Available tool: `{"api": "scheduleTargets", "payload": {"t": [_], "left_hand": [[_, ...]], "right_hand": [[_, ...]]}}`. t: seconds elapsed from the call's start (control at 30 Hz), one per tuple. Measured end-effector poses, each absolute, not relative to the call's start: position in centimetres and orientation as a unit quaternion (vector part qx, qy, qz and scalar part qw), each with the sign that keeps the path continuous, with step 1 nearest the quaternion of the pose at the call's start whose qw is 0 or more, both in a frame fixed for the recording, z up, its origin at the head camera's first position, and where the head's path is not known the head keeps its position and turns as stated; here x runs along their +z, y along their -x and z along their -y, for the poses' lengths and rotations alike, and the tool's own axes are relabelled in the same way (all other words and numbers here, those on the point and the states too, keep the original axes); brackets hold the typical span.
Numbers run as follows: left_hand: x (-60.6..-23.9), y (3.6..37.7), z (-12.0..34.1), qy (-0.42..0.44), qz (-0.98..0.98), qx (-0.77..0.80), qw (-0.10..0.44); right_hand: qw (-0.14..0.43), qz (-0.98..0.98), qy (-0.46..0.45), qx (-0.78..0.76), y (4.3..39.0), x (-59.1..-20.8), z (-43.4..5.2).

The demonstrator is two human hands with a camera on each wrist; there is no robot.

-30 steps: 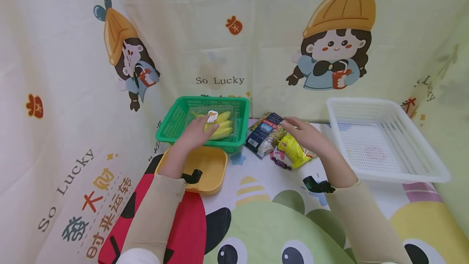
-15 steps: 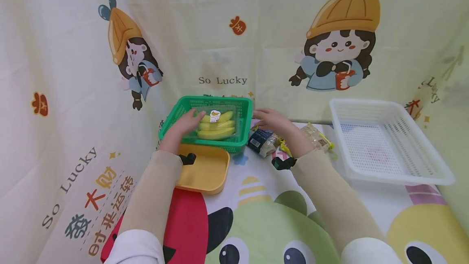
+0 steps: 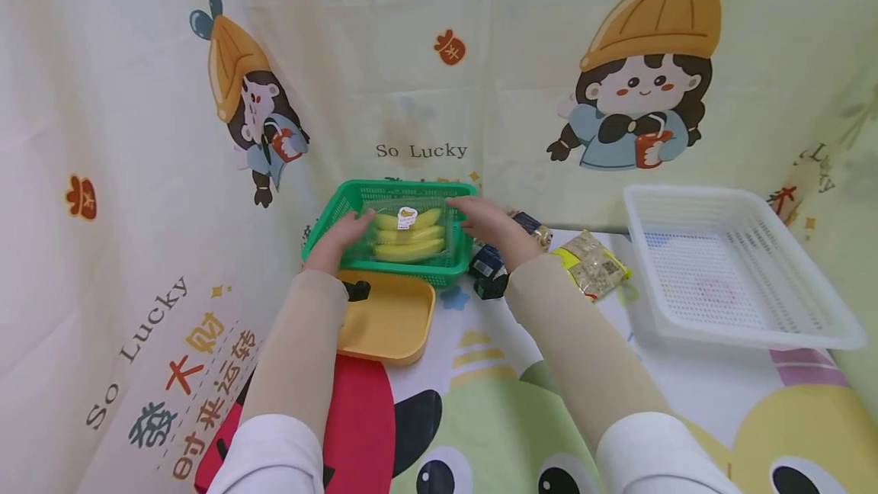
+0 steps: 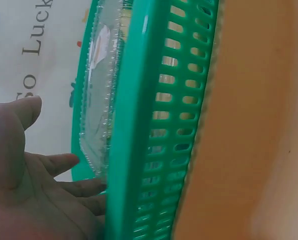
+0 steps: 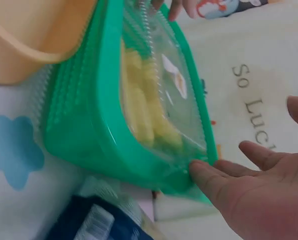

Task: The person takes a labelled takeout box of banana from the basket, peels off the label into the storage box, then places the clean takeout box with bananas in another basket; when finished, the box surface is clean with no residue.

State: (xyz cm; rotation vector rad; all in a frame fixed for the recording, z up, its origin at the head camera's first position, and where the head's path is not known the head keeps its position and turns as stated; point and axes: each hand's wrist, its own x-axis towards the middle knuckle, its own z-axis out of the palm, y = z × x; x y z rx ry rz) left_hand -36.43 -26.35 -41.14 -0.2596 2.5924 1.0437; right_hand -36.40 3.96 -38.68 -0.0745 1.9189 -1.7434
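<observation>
A clear plastic box of bananas (image 3: 409, 236) with a white label sits inside the green basket (image 3: 387, 268). My left hand (image 3: 341, 239) is at the box's left end, fingers spread and reaching over the basket's rim. In the left wrist view the fingertips (image 4: 96, 187) are right at the corner of the clear box. My right hand (image 3: 495, 229) is at the basket's right end. Its fingertips (image 5: 201, 167) lie close over the green rim beside the box in the right wrist view. Neither hand is curled round anything.
A yellow-orange tray (image 3: 391, 319) stands in front of the basket. Right of it lie a dark blue pasta bag (image 3: 485, 264), partly hidden by my right arm, and a yellow-edged clear bag (image 3: 595, 265). A white basket (image 3: 744, 338) stands at the far right.
My right hand has moved left from above the food packets to the green basket's right end. My left hand has drawn back from over the banana box to its left end.
</observation>
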Motion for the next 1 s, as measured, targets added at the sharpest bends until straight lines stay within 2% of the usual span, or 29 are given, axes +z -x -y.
{"api": "scheduleTargets", "payload": {"t": [0.2,0.43,1.0], "left_hand": [[-41.7,36.4,26.2,0.102,-0.907,0.371,0.171],[-41.9,36.5,25.8,0.11,-0.907,0.373,0.161],[-41.9,36.5,25.9,0.117,-0.909,0.369,0.151]], "right_hand": [[0.282,-0.687,-0.012,-0.669,37.0,-38.9,-1.9],[0.281,-0.698,-0.008,-0.659,37.8,-39.4,-0.3],[0.279,-0.704,-0.039,-0.651,38.3,-40.8,0.6]]}}
